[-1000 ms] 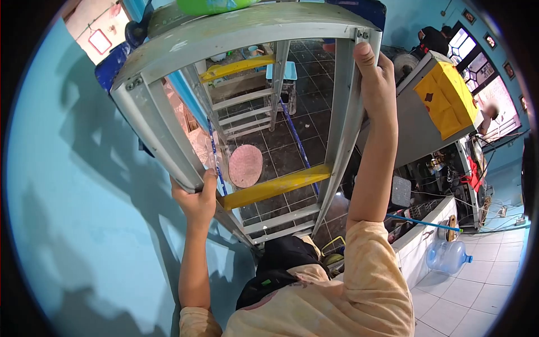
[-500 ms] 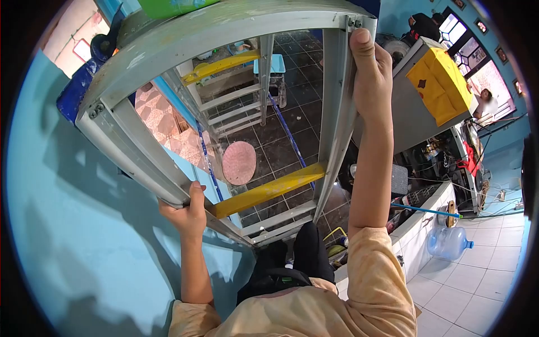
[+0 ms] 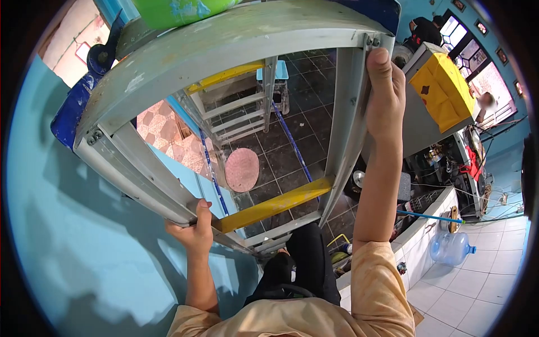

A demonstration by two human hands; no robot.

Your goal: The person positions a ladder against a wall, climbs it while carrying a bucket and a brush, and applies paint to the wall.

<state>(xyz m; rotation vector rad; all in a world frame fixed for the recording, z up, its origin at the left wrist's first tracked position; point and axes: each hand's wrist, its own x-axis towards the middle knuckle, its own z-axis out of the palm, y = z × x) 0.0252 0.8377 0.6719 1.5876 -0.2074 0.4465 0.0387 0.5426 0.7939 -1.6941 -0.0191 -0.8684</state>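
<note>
- Straight below the head, the stepladder (image 3: 236, 39) is filling most of the view. Its long axis is running from the grey top cap (image 3: 168, 62) near the face down to the dark tiled floor (image 3: 303, 112) far beneath, and it is sitting directly between the two hands.
- Along the left, a blue wall (image 3: 62, 241) is standing just beside the ladder.
- On the right rail (image 3: 343, 135), the right hand (image 3: 384, 92) is wrapping closed round the metal just under the cap, thumb pointing up. It is the nearer hand to the cap.
- On the left rail (image 3: 140, 180), the left hand (image 3: 196, 227) is clenching closed much lower down, touching the end of the yellow rung (image 3: 275, 203).
- Dull, scuffed aluminium with paint flecks is showing all over the frame.
- On the cap, a green object (image 3: 174, 10) is resting, cut off by the picture's edge.
</note>
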